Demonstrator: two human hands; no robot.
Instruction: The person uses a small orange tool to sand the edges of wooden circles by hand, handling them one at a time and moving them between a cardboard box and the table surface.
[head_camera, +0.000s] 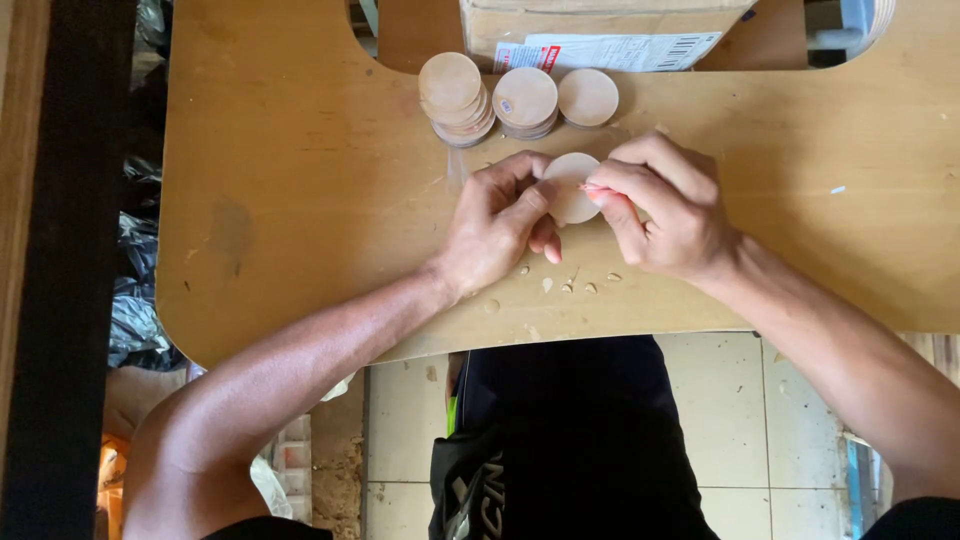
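The left hand (495, 225) pinches a round wooden disc (570, 186) by its edge just above the bench (300, 180). The right hand (665, 205) is closed around a thin red tool (600, 189) touching the disc's rim. Three stacks of discs (518, 98) stand just behind, and small chips (570, 284) lie below the hands.

You work in soft, even daylight; nothing is harsh or blown out. The bench (300, 200) is lit evenly, with only faint shadows under your left hand (497, 225) and right hand (668, 210) and beside the stacks of wooden discs (518, 98). No glare shows on the wood. The left edge falls into deep shade, where detail is lost. Focus is fair at the centre, though your fingers (610, 190) look slightly soft, and the floor tiles (740, 420) below are dimmer.
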